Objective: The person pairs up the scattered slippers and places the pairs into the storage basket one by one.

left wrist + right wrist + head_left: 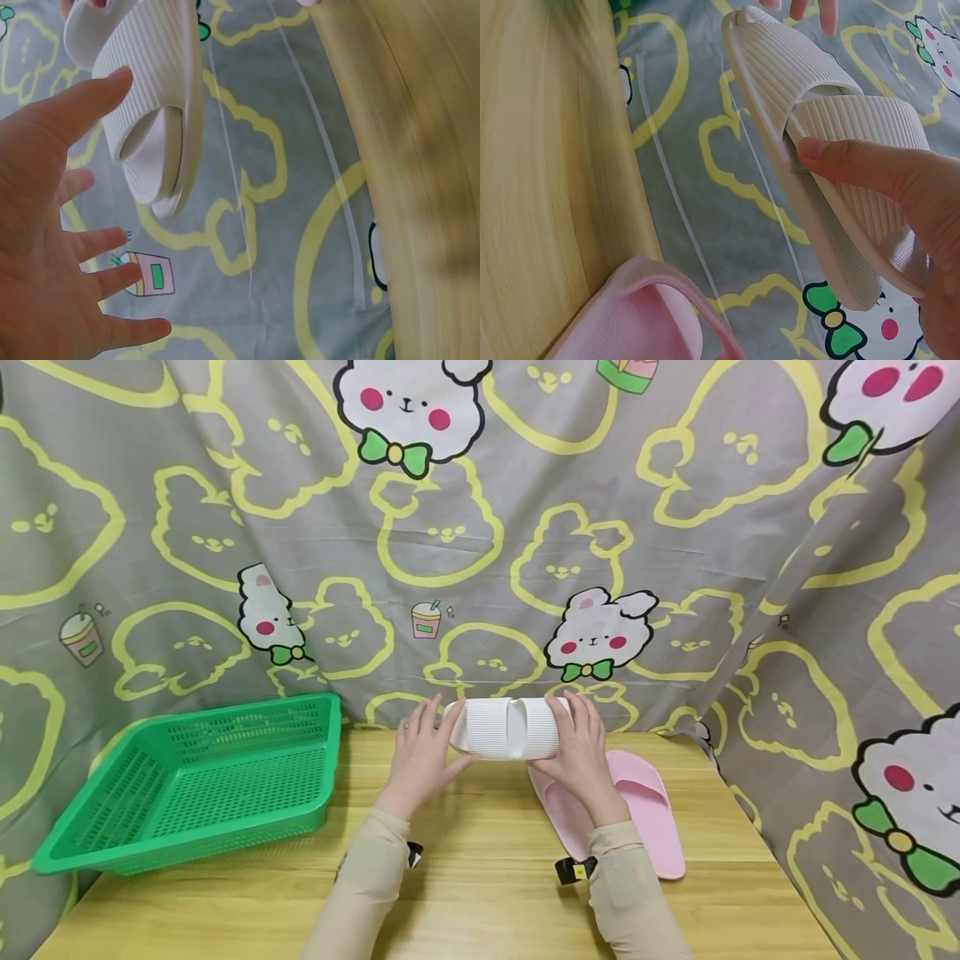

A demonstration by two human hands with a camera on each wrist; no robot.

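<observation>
A pair of white ribbed slippers (487,728) is held up above the far part of the table, one fitted partly into the other. My right hand (581,752) grips them at their right end. In the right wrist view its thumb (847,159) presses on the ribbed strap of one slipper (874,127). My left hand (420,756) is at the opposite end, fingers straight and spread. From the left wrist, the thumb (90,101) overlaps the white strap (142,75) while the other fingers extend beside the slippers.
Pink slippers (648,814) lie on the wooden table (480,877) at the right, partly behind my right forearm. On the left stands a green perforated basket (225,846). A patterned grey curtain (450,560) hangs along the back and sides.
</observation>
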